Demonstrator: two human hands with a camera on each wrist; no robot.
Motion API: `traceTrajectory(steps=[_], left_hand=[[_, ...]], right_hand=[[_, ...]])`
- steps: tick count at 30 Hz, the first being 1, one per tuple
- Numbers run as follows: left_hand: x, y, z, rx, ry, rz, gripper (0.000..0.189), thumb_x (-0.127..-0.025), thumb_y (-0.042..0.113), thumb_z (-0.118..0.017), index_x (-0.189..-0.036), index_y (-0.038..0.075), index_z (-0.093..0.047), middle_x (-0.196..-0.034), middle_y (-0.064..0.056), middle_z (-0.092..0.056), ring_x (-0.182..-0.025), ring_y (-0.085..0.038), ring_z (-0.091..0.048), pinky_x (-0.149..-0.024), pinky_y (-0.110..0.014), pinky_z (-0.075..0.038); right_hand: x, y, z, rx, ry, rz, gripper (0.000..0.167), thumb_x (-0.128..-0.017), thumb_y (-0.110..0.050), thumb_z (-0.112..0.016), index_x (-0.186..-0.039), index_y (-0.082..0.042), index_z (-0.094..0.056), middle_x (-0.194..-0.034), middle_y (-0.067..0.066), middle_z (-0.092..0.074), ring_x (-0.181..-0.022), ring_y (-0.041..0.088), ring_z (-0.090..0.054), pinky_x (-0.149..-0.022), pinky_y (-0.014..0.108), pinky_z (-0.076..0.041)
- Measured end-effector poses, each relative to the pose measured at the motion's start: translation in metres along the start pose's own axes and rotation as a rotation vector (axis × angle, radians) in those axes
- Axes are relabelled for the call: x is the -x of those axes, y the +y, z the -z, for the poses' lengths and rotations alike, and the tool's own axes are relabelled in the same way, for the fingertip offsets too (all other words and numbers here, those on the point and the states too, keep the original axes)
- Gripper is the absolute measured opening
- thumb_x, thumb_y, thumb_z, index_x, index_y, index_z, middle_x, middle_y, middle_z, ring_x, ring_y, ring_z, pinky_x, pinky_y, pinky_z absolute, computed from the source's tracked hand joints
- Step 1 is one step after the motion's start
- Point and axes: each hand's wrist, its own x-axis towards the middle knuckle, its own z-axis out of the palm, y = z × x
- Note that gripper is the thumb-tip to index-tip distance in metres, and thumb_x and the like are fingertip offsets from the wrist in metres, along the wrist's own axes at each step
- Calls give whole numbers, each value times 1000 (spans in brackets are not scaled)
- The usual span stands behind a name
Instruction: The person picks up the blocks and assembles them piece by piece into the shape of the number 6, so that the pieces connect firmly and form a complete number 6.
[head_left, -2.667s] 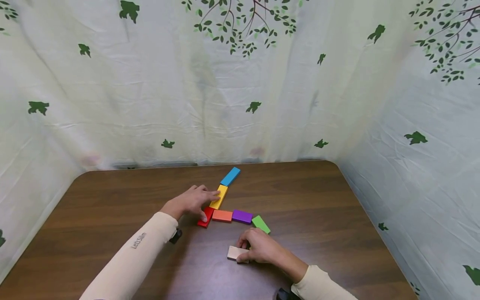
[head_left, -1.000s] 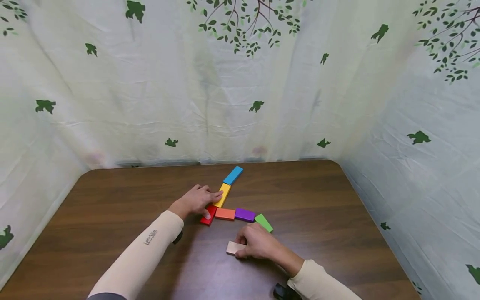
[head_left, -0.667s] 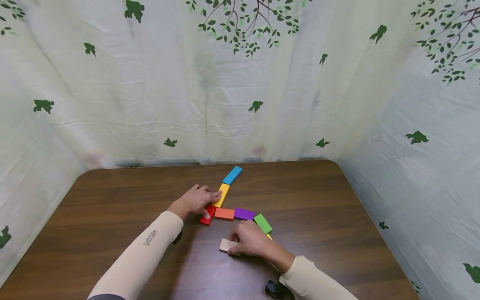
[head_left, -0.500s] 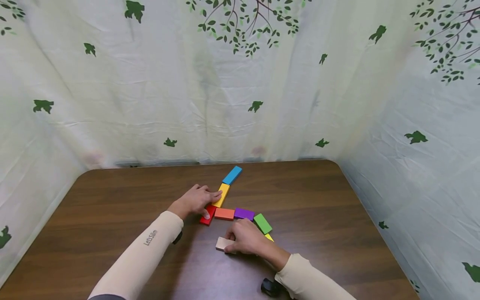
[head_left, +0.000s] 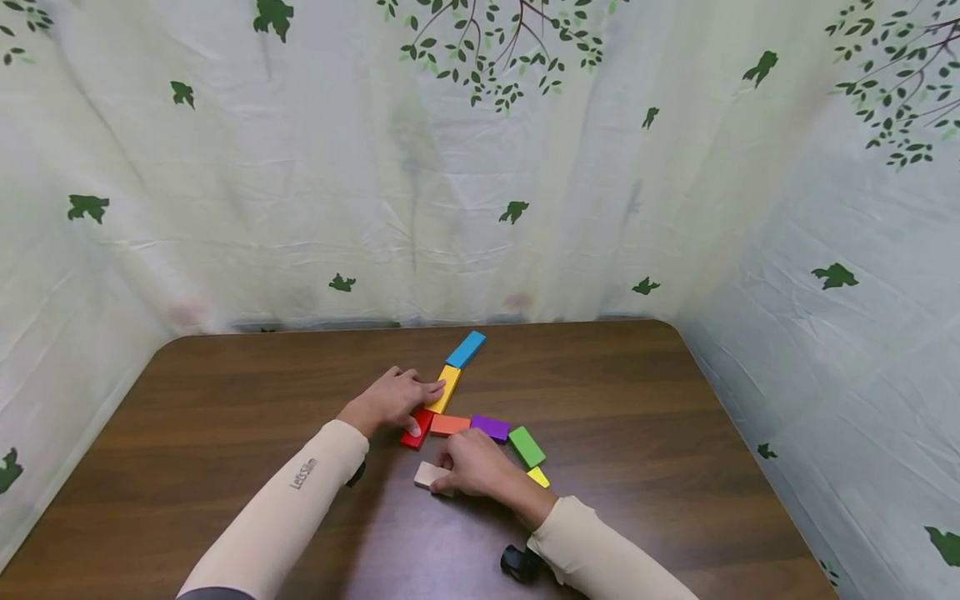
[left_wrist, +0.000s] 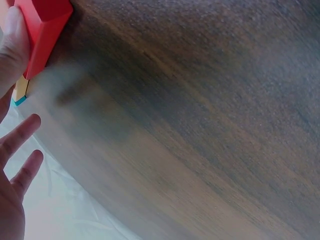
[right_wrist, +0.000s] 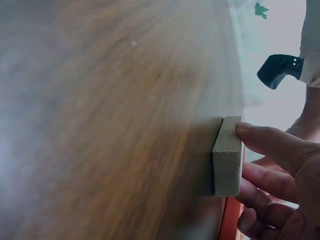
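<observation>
My right hand (head_left: 480,462) pinches a plain wooden block (head_left: 427,474) between thumb and fingers, low over the table; whether it touches the top cannot be told. In the right wrist view, the thumb lies on one edge of this pale block (right_wrist: 227,172). My left hand (head_left: 393,400) rests its thumb on a red block (head_left: 424,422) and a finger on an amber block (head_left: 442,400). The left wrist view shows that thumb against the red block (left_wrist: 45,35), other fingers spread. An orange block (head_left: 447,425) extends right from the red one, partly behind my right hand.
A blue block (head_left: 466,349) continues the line beyond the amber one. Right of the orange block come a purple block (head_left: 492,428), a green block (head_left: 527,447) and a yellow block (head_left: 538,477), curving toward me. The wooden table (head_left: 262,400) ends at a leaf-patterned curtain (head_left: 450,208).
My right hand has carried the plain block left and slightly away from me, toward the red block. The yellow block has come into view behind it. My left hand keeps its place.
</observation>
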Motion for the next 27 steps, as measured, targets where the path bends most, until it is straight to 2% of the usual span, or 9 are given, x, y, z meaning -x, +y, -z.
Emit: traceTrajectory(steps=[4,10,16,23,27], left_hand=[[0,-1,0,-7,-4,-1,80,-76,38,-78,-146,15,-44,-150,-1,-42,-120,-33,-46,-99,-52,-35],[1,0,2,35,-6,3,80,-76,36,-78,-145,14,-45,-148,-3,-45,-120,-35,-45,-100,-53,-34],[3,2,3,38,-6,3,79,-77,33,-78,-145,13,-45,-148,-3,-45,-120,-35,-45,-100,-53,-33],[2,-1,-1,2,21,-27,78,-77,34,-79,-144,12,-46,-147,-3,-46,-117,-35,-47,-96,-52,-36],[3,-2,-1,-6,38,-34,79,-76,35,-79,-144,12,-47,-147,-3,-46,-115,-35,-48,-94,-51,-37]], right_hand=[[-5,-2,-2,-1,20,29,18,-76,-35,-82,-73,-19,-72,-53,-15,-48,-54,3,-42,-52,17,-33],[-9,-4,-4,-6,48,56,22,-76,-35,-82,-66,-20,-68,-50,-14,-44,-53,2,-39,-51,17,-31],[-12,-8,-6,-45,43,35,25,-76,-35,-82,-67,-18,-66,-51,-11,-45,-54,4,-40,-53,17,-32],[-17,-13,-9,-33,62,20,24,-76,-37,-82,-70,-18,-69,-52,-12,-47,-55,4,-42,-52,17,-33],[-20,-14,-11,-9,84,9,25,-75,-38,-82,-66,-19,-68,-50,-13,-45,-54,3,-41,-52,17,-31]])
